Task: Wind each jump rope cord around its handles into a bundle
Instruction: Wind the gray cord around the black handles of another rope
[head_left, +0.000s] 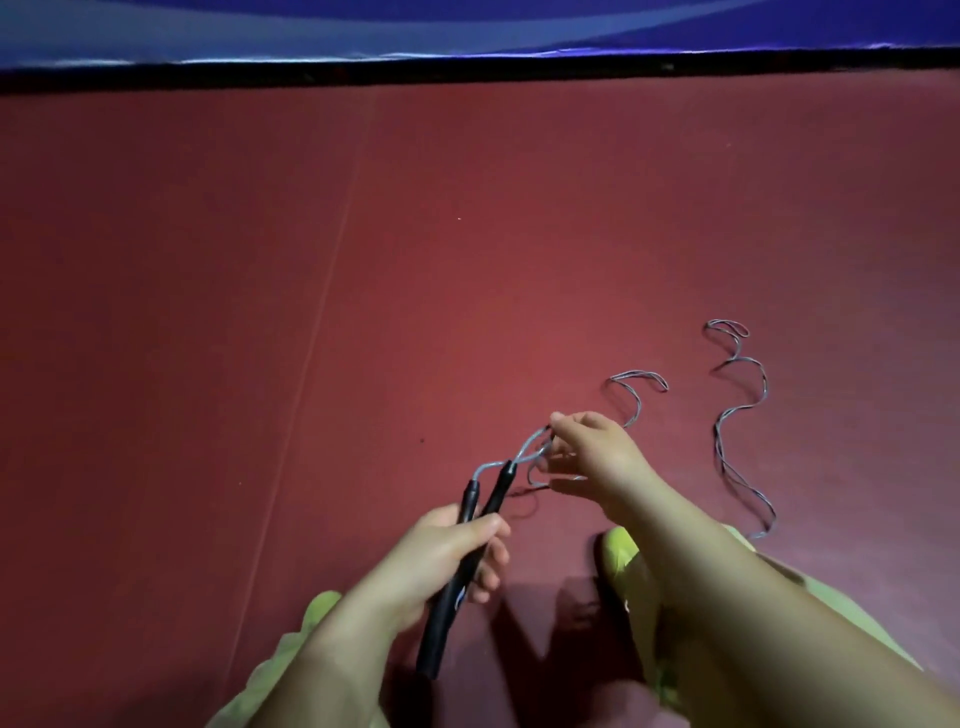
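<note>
Two black jump rope handles (470, 540) are held together in my left hand (441, 558), their tops pointing up and away from me. A thin grey cord (519, 457) leaves the handle tops and runs to my right hand (597, 452), which pinches it just beyond the handles. The rest of the cord (740, 415) lies in loose wavy loops on the red floor to the right, with one curl (636, 387) just past my right hand. Part of the cord is hidden behind my right hand.
The red mat floor (363, 286) has a faint seam running diagonally at the left. A black strip and a blue wall (467, 31) border it at the back. My knees in light green clothing (621, 551) are at the bottom.
</note>
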